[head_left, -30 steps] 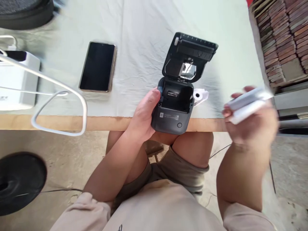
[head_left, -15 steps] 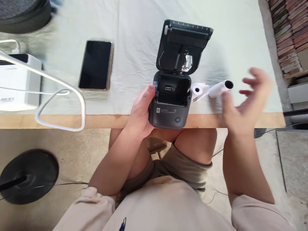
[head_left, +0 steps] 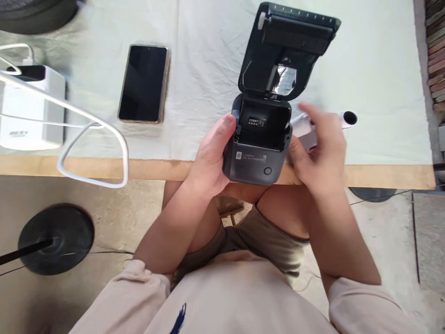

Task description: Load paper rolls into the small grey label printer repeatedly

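Observation:
My left hand [head_left: 212,155] grips a dark grey label printer [head_left: 255,160] by its left side, above the table's front edge. Its lid [head_left: 287,53] stands raised, and the inner bay looks bare, with a small printed label on its back wall. To the right of the printer, my right hand [head_left: 323,148] is open, thumb and index finger apart and slightly blurred. Behind those fingers lies a small white paper roll [head_left: 301,121], partly hidden. A second white roll [head_left: 348,119] with a dark hollow core shows just past my right hand.
A black phone [head_left: 144,83] lies on the pale cloth [head_left: 205,41] to the left. A white power bank-like box [head_left: 33,111] and a looped white cable [head_left: 95,183] sit at far left, the cable overhanging the wooden edge [head_left: 156,168]. A dark round object [head_left: 38,16] is behind them.
My right hand has swung left from beyond the rolls to the small roll beside the printer. My left hand still holds the printer; the whole view has shifted slightly.

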`<state>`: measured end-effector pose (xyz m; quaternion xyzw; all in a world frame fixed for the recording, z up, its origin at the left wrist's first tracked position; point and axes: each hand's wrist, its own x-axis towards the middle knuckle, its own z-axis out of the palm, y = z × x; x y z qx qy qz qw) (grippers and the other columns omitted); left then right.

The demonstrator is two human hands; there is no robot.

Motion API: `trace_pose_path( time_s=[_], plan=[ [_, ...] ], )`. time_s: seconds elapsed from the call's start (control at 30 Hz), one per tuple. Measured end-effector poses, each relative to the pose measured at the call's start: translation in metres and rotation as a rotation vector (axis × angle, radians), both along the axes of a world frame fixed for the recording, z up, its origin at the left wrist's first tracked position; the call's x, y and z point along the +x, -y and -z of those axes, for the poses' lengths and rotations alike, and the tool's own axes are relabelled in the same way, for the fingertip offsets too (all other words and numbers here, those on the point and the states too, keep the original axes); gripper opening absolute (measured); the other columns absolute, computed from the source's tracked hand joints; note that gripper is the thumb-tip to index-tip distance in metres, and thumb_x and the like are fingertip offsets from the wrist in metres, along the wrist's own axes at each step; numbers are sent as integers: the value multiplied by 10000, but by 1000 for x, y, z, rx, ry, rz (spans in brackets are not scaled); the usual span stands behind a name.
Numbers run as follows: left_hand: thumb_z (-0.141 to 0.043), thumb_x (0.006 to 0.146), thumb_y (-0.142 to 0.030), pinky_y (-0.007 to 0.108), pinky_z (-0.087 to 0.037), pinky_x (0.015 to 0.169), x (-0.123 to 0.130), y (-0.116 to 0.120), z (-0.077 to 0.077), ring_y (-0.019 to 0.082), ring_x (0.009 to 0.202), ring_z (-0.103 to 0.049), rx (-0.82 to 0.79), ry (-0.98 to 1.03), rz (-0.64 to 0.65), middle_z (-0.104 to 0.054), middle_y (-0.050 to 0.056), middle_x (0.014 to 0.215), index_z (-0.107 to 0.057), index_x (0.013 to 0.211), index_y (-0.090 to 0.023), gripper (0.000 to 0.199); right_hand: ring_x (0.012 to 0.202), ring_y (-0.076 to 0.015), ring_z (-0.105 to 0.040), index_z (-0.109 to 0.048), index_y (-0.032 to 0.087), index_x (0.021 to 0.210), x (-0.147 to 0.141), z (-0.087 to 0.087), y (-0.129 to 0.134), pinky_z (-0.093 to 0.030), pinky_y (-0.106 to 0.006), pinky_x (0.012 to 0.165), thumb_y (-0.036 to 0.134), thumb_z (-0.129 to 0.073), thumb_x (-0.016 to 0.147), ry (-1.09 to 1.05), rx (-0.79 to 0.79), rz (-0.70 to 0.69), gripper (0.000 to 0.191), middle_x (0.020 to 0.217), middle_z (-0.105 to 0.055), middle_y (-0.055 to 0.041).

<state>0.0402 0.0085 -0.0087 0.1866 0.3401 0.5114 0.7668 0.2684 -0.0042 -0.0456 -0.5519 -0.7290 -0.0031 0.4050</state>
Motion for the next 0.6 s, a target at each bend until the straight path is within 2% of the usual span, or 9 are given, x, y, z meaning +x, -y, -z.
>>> trace_pose_path(
  time_s=[0.07,0.13,0.23,0.37,0.5,0.6],
  plan=[
    [-720,1114,-585,416,-721,1087,1,0,-2,365,1493,-751,28,-6,8,-873,53,1126,-802,1030,-237,368,1219,-337,-737,-585,324,1651,1,-4,3,-656,-557,1040,604,-720,1066,-105,57,38,663,1518,-711,-161],
    [-693,1136,-556,406,-711,1100,2,1,-3,348,1503,-745,37,-18,-1,-869,41,1143,-802,1048,-240,345,1264,-346,-729,-597,323,1632,-3,-16,7,-659,-519,1025,584,-765,1048,-137,-21,50,661,1592,-679,-166],
    [-746,1111,-527,412,-692,1139,5,3,-4,354,1524,-729,37,-17,-29,-865,58,1162,-792,1066,-221,313,1322,-361,-722,-693,319,1511,-17,-42,12,-661,-490,1022,526,-760,1064,-94,-229,-48,496,1470,-750,-137],
    [-871,1023,-485,366,-657,1186,7,5,-3,362,1583,-679,90,-14,-57,-874,65,1215,-801,1075,-235,265,1332,-359,-734,-738,322,1421,-39,-72,13,-658,-469,1010,464,-738,1074,-27,-313,-110,375,1359,-805,-109],
    [-752,1104,-381,333,-664,1164,7,6,-3,294,1554,-704,98,-28,-23,-876,41,1223,-789,1069,-259,132,1255,-338,-779,-782,327,1334,-48,-86,5,-642,-447,953,359,-732,1054,97,-289,-146,286,1307,-848,-72],
    [-689,1134,-325,361,-693,1120,5,5,-2,286,1481,-752,98,-6,-8,-874,45,1184,-780,1130,-247,120,1090,-303,-837,-832,307,1176,-49,-88,1,-600,-437,824,258,-714,1029,155,-145,-195,195,1239,-886,-33]
  ],
)
